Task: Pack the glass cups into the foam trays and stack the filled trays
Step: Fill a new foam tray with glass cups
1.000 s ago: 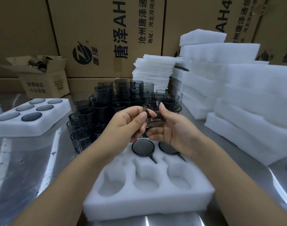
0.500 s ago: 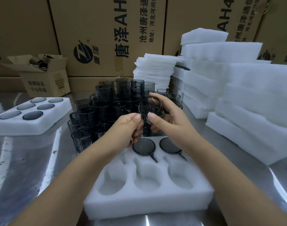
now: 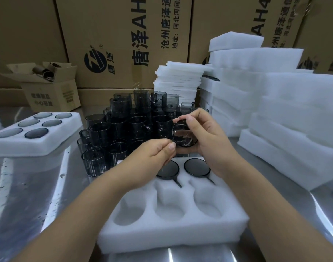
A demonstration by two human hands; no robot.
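Glass cup (image 3: 184, 136) is hovering just above the foam tray (image 3: 171, 231), your right hand (image 3: 209, 142) gripping it, your left hand (image 3: 152, 156) pinching its rim; two pockets (image 3: 196, 167) are filled, three are waiting.

Smoky cup (image 3: 184, 136) tilted, foam tray (image 3: 180, 232) part-filled

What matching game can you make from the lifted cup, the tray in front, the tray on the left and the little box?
Things:
1. lifted cup
2. front tray
3. left tray
4. small box

Places or states:
A. all six holes filled
B. flaps open, at the back left
C. gripped by the right hand
D. front row of holes empty

Pairs: 1-C, 2-D, 3-A, 4-B
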